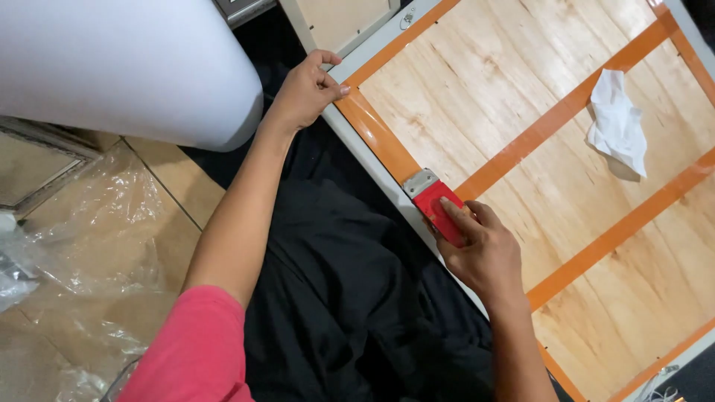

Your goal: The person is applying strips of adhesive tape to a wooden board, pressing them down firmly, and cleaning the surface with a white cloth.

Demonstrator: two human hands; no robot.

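1. Black cloth (335,298) over the lap hides whatever lies under the board's near edge
2. Right hand (480,249) grips a red scraper (439,208), its metal blade flat on the orange tape (376,134)
3. Left hand (305,93) curls closed over the frame's pale edge (372,167), fingertips hidden
4. Crumpled white cloth (618,123) lies on the wooden board (484,89); the white roll (126,67) is cut off at the top
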